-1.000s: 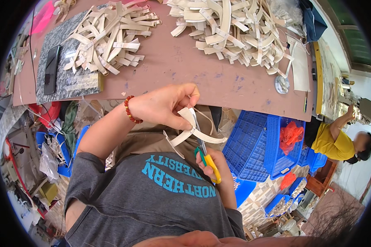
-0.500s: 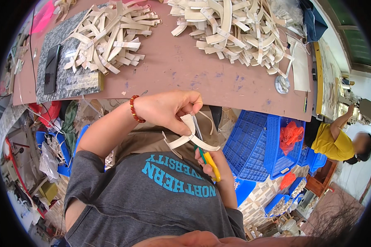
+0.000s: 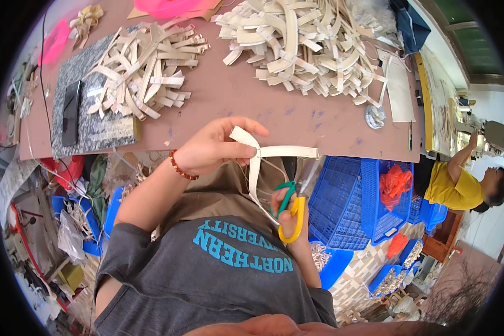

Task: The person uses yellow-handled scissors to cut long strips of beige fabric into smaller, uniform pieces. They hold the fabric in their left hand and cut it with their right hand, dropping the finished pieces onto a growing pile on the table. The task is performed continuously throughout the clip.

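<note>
My left hand (image 3: pixel 213 150), with a red bead bracelet at its wrist, pinches a cream strap piece (image 3: pixel 288 151) between thumb and fingers. Its arms branch from a joint near the thumb: one stub points up, one arm reaches right, and another hangs down toward my lap. In my right hand (image 3: pixel 288 215) are scissors (image 3: pixel 300 221) with one yellow and one green handle loop. Their blades point up and right, apart from the strap piece, and look blurred. The lower end of the hanging arm passes close to my right hand; whether they touch is unclear.
Two heaps of cream straps, one at left (image 3: pixel 145 70) and a larger one at right (image 3: pixel 302 47), lie on the brown table (image 3: pixel 224 101). A phone (image 3: pixel 71 112) rests on a stone slab (image 3: pixel 103 131). Blue crates (image 3: pixel 339 201) stand right; a person in yellow (image 3: pixel 456 182) is beyond.
The scissors have drawn away from the strap piece, down and right. My left hand has shifted left, and the strap piece has turned so one arm points right.
</note>
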